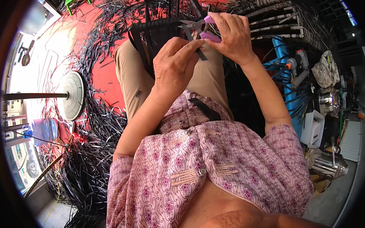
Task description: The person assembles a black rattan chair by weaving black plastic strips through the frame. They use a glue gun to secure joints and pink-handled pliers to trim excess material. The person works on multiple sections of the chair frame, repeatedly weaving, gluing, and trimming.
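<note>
My right hand (234,38) is closed around a pair of cutting pliers (209,36) with pink handles. The metal jaws stand apart and point left, over a flat black strip. My left hand (174,64) pinches that black strip (201,54) just below the jaws; its lower end sticks out past the fingertips. Beyond both hands, a black frame wrapped with strips (158,29) rests across my knees. Another black piece (204,109) lies on my lap, against the patterned shirt.
Heaps of loose black strips (100,117) cover the red floor (109,82) on the left. A round grey base with a pole (73,95) stands there. To the right are stacked woven panels (272,24), a blue bench (283,54) with tools, and a metal pot (329,103).
</note>
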### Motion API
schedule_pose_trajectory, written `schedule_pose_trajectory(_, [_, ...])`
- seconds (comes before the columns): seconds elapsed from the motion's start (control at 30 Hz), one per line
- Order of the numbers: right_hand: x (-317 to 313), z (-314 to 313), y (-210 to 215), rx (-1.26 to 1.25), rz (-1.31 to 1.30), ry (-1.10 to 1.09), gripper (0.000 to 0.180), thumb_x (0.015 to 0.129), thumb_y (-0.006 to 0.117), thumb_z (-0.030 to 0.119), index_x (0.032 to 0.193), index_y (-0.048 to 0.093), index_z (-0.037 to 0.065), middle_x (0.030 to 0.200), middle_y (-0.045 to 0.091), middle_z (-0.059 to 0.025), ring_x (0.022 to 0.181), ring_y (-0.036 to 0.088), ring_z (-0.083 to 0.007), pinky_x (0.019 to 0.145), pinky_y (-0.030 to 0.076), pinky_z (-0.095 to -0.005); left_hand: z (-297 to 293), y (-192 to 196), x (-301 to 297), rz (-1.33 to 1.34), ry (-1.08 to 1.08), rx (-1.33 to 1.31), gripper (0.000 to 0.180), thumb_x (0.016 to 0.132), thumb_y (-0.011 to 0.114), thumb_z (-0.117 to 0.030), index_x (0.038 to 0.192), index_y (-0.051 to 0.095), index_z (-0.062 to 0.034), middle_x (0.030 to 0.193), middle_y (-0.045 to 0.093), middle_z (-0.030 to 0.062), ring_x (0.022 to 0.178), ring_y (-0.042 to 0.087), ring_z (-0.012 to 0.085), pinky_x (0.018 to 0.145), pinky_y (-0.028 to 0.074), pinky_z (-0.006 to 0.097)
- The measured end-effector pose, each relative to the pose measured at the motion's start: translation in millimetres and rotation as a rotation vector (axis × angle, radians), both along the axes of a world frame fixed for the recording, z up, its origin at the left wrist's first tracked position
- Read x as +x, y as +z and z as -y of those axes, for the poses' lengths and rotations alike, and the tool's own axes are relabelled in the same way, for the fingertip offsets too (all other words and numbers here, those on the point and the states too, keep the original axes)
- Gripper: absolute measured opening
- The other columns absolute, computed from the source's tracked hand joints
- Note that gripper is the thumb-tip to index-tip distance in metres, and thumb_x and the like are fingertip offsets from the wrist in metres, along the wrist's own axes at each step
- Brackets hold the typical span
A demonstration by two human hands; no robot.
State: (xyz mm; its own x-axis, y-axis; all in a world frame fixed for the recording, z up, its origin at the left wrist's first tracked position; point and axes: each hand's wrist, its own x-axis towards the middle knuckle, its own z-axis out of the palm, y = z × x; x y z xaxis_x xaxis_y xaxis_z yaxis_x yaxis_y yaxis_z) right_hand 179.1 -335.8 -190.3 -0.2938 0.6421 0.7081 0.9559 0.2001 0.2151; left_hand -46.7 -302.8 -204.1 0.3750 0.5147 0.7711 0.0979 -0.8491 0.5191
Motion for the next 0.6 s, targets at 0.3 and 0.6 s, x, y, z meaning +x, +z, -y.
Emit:
schedule_pose_trajectory(0.3, [1,-2,13,-0.054,0.135,-0.013,0.076,0.069,0.089,0.026,0.137,0.06,0.011,0.108,0.062,-0.0012,0.094,0.062,-0.0192,0.087,0.045,-0.0361,2,-2,-7,0.048,0.024,-0.02,0.032,0.082,0.073,0.004,0.112,0.076,-0.0075,0.085,0.065,0.008,0.074,0.064,0.0224,0.068,0.052,0.033])
schedule_pose_trajectory(0.6, [22,-16,31,0.019,0.302,0.095,0.033,0.093,0.063,0.026,0.117,0.067,0.004,0.08,0.055,-0.0016,0.072,0.056,-0.0172,0.067,0.043,-0.0326,1,4,-5,0.043,0.038,-0.002,0.026,0.085,0.075,0.003,0.11,0.077,-0.0059,0.083,0.065,0.0084,0.072,0.064,0.022,0.066,0.05,0.032])
